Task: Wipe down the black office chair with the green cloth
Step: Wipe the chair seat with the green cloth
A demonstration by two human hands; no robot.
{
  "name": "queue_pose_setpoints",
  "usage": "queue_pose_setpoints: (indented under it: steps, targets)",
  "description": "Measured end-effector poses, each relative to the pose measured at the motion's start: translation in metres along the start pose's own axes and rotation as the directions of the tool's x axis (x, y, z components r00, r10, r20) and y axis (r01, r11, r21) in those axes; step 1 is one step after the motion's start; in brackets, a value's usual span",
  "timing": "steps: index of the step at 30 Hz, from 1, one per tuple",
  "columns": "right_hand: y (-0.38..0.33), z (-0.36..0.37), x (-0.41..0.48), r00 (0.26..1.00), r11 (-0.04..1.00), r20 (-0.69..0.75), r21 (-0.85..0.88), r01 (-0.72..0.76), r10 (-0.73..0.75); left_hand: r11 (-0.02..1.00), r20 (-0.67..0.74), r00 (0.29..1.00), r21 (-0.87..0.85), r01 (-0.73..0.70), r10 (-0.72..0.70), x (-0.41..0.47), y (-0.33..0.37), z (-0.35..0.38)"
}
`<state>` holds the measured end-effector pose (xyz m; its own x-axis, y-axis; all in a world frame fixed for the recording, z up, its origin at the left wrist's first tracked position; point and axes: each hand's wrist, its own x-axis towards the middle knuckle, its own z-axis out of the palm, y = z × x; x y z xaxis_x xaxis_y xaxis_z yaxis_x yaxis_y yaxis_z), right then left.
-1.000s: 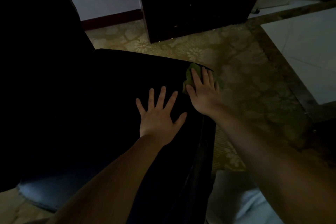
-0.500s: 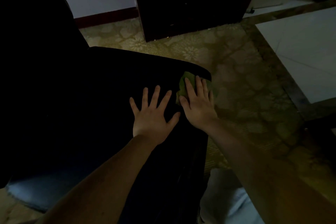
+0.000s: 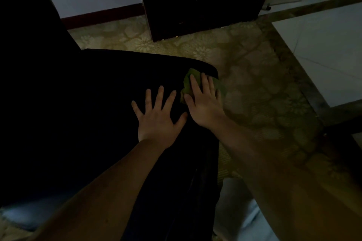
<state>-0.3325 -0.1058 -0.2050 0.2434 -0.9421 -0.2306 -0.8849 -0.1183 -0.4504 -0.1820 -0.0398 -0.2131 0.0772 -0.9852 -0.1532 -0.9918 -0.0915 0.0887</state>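
The black office chair [image 3: 88,103] fills the left and middle of the dim view, its seat below me and its backrest rising at the upper left. My left hand [image 3: 158,117] lies flat on the seat with fingers spread, holding nothing. Just to its right, my right hand [image 3: 204,101] presses the crumpled green cloth [image 3: 189,82] against the seat's right front corner. Part of the cloth is hidden under my palm and fingers.
A dark cabinet [image 3: 199,0] stands on the patterned floor [image 3: 254,88] beyond the chair. A white wall with a dark red skirting [image 3: 101,13] is at the back left. White tiles [image 3: 323,51] lie at the right. My trouser leg [image 3: 244,217] shows at the bottom.
My right hand slid the cloth back along the seat edge, then forward toward the corner again. My left hand stayed flat on the seat.
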Motion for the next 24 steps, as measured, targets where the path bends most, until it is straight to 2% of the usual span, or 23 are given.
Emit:
queue_pose_setpoints:
  steps: [5,10,13,17,24]
  targets:
    - [0.007,0.008,-0.010,0.997,0.998,-0.038,-0.011,0.061,-0.061,1.000,-0.004,1.000,-0.013,0.001,-0.001,0.000,0.000,0.001]
    - [0.007,-0.003,0.000,0.998,0.999,0.029,0.009,0.050,-0.050,0.995,0.014,1.000,-0.096,0.008,-0.006,0.001,0.000,-0.008]
    - [0.004,-0.008,0.005,0.998,0.999,0.052,-0.019,0.040,-0.039,0.987,0.055,0.996,-0.152,-0.057,0.065,-0.001,-0.012,-0.018]
    - [-0.008,-0.009,0.014,0.998,1.000,0.063,-0.027,0.003,-0.002,0.975,0.091,0.972,-0.057,-0.214,0.218,-0.020,-0.045,-0.024]
    - [-0.020,-0.002,0.000,0.998,0.999,0.046,-0.028,-0.037,0.038,0.968,0.010,0.968,0.004,-0.249,0.249,-0.031,-0.057,-0.007]
